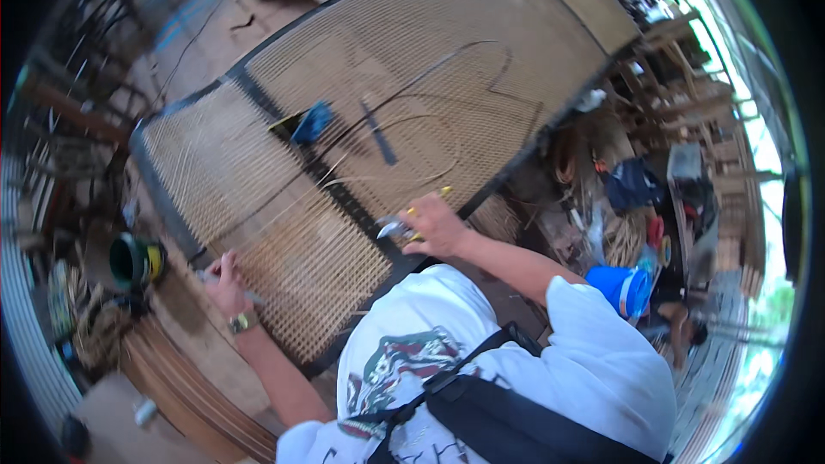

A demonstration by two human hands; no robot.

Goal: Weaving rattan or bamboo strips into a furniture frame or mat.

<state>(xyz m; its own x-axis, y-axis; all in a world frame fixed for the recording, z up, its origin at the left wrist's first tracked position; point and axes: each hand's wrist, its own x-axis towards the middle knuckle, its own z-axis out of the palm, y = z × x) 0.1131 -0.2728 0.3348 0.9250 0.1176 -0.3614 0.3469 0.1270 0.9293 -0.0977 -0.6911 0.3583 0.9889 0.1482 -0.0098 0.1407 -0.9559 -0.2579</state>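
My right hand (436,225) is closed round a pair of pliers (397,228) with yellow handles, their metal jaws pointing left above the panel's dark crossbar. My left hand (227,289) rests at the near left edge of a woven cane panel (301,266), its fingers curled round something slim and greyish that is too blurred to name. The panel sits in a dark frame (258,94). Loose cane strands (455,150) loop across the weave. A flat dark strip-like tool (378,133) and a crumpled blue thing (312,122) lie on it too.
A dark green bucket (131,259) stands left of my left hand, near curved wooden strips (185,382). On the right are a blue bucket (620,290), cane bundles (626,245) and stacked wooden furniture frames (696,86). Another person (679,326) shows at the lower right.
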